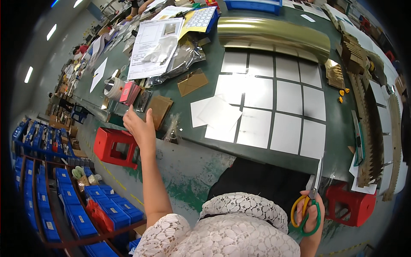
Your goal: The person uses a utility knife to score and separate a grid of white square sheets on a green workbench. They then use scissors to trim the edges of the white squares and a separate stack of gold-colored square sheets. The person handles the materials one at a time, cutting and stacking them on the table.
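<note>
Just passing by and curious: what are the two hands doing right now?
Left hand: open, holding nothing, reaching toward the brown card at the table edge.
Right hand: closed on the scissors.

Bench (pixel 205 85) top: matt dark green. Gold roll (pixel 274 32) at upper centre: glossy foil. White squares (pixel 274 107): smooth paper. Scissors (pixel 310 201) at lower right: metal blades, yellow-green plastic handles. Red stool (pixel 113 145): glossy plastic.

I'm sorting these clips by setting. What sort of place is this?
Probably a factory workshop: a long green bench covered with cut white sheets, a gold foil roll, and racks of blue bins along the floor.
</note>
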Demonstrator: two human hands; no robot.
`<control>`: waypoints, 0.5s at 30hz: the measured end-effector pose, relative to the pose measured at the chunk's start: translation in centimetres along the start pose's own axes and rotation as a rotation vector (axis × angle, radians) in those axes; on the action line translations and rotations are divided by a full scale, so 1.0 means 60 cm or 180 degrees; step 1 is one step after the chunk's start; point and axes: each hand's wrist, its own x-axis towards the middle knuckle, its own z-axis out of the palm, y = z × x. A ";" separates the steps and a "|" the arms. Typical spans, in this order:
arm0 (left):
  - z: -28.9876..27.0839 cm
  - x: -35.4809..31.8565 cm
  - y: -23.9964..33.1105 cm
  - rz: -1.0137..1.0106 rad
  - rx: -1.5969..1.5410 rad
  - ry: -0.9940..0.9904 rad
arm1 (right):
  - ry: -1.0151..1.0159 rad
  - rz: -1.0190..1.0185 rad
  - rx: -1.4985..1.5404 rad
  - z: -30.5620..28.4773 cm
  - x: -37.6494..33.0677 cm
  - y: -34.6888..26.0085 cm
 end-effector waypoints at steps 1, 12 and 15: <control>-0.013 0.008 0.030 0.0094 -0.0436 -0.0262 | 0.0036 -0.0009 -0.0011 0.000 0.000 0.001; -0.084 0.027 0.228 0.1532 -0.2997 -0.2480 | -0.0020 0.0017 0.0047 0.004 0.000 -0.005; -0.103 0.021 0.264 0.1656 -0.2892 -0.2597 | -0.0022 0.0072 0.0128 0.011 0.002 -0.009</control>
